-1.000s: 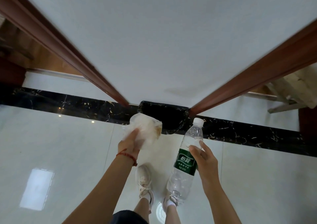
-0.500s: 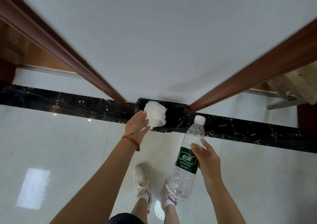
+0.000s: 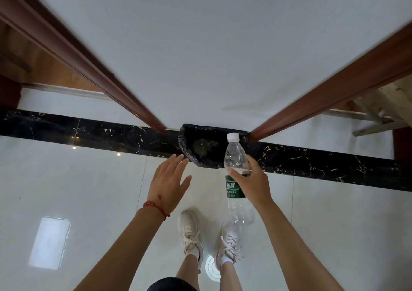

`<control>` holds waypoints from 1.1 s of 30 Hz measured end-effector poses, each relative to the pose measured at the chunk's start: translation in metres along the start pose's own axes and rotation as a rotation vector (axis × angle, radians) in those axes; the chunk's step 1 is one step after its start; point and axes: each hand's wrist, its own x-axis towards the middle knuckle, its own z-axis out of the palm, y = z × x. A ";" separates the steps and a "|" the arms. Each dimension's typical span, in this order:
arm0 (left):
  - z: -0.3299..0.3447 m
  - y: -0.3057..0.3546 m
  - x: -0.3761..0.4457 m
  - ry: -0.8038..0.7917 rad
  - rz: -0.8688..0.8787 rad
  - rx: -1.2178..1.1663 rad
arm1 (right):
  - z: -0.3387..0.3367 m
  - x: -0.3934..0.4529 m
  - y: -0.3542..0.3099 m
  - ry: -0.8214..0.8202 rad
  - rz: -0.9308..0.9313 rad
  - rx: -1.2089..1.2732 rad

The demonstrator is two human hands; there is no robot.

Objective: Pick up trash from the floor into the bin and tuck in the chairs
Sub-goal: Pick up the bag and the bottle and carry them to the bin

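A bin lined with a black bag (image 3: pixel 185 150) stands on the floor against the white wall, straight ahead of my feet. Something pale and crumpled (image 3: pixel 204 145) lies dimly inside it. My left hand (image 3: pixel 168 182) hovers just in front of the bin's near left rim, empty, palm down, fingers spread. My right hand (image 3: pixel 253 182) grips a clear empty plastic bottle (image 3: pixel 234 157) with a green label and white cap, held upright just in front of the bin's right side.
Two reddish-brown door frames (image 3: pixel 95 76) (image 3: pixel 323 94) flank the white wall panel behind the bin. A black marble strip (image 3: pixel 89 132) crosses the glossy white tile floor. Pale wooden furniture legs (image 3: pixel 379 116) show at the far right. My two shoes (image 3: pixel 189 230) stand below.
My left hand held a crumpled white wrapper over the bin; it has let go and now hangs empty, and the wrapper is gone from view above the bin. The bottle has risen toward the bin.
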 end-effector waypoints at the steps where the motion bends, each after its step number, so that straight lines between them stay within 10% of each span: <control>1: 0.000 -0.001 -0.002 -0.004 0.005 0.017 | 0.003 0.006 -0.001 -0.014 -0.045 -0.081; 12: -0.002 -0.013 -0.003 0.002 -0.046 -0.008 | 0.032 0.061 -0.036 -0.148 -0.504 -0.934; 33: -0.007 -0.005 -0.004 0.010 -0.028 0.000 | 0.004 0.002 0.006 0.001 -0.376 -0.699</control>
